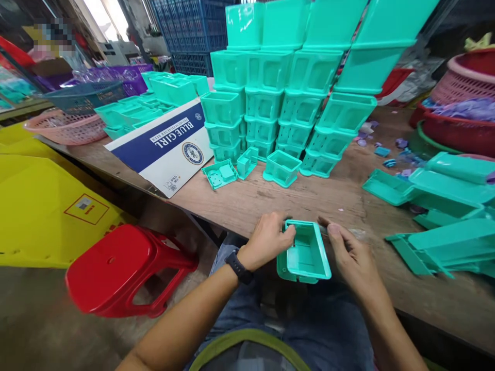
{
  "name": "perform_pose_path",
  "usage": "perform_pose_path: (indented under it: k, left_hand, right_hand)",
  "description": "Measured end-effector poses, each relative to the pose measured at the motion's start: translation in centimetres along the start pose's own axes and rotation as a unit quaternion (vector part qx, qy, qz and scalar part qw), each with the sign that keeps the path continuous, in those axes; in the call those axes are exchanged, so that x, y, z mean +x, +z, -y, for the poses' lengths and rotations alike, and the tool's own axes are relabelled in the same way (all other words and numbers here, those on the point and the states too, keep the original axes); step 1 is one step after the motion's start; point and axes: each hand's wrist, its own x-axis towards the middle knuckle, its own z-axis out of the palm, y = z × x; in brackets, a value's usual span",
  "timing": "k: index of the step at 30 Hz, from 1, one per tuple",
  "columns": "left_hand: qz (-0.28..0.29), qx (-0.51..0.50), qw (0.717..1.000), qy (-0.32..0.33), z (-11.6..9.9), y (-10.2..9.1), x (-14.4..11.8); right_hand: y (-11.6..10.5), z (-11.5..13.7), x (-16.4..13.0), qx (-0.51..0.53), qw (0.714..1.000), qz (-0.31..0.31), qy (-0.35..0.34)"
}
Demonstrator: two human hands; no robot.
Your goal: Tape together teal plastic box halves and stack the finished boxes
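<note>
A small teal plastic box (305, 255) sits open side up between my hands, at the near edge of the wooden table (270, 198). My left hand (266, 239) grips its left wall with thumb and fingers; a black watch is on that wrist. On the box's right side my right hand (350, 252) holds a thin clear piece against the rim; what that piece is I cannot tell. Tall stacks of the same teal boxes (282, 103) rise at the back of the table. Loose teal parts (232, 170) and a single box (281, 168) lie in front of them.
A "Blue Girl" cardboard box (166, 147) lies at the table's left. Flat teal lids (444, 206) are piled at right, red and pink baskets (460, 103) behind them. A red stool (124, 268) and yellow boards (38, 206) stand on the floor at left. Blue crates (189, 31) rise behind.
</note>
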Motion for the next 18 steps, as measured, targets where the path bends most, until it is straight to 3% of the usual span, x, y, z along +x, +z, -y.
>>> perform_pose_path:
  k: [3, 8, 11, 15, 18]
  left_hand:
    - [0.012, -0.029, 0.999, -0.028, 0.4, -0.1, 0.4]
    - [0.046, -0.183, 0.98, -0.061, 1.6, -0.6, -1.1]
    - [0.059, -0.19, 0.98, 0.006, 2.6, -0.7, -2.3]
    - [0.14, -0.141, 0.973, 0.121, 4.1, -0.2, -2.9]
    - [0.132, -0.133, 0.968, 0.166, 4.5, 0.6, -2.8]
  right_hand:
    - [-1.0, -0.7, -1.6, -0.003, 0.997, 0.077, -0.028]
    - [-1.6, -2.6, -2.9, -0.016, 0.985, 0.163, -0.057]
    - [-1.2, -3.1, -2.7, 0.002, 0.985, 0.155, -0.068]
    - [-0.2, -3.2, -2.6, 0.005, 0.991, 0.123, -0.051]
    - [0.5, -3.3, -3.1, 0.03, 0.992, 0.105, -0.059]
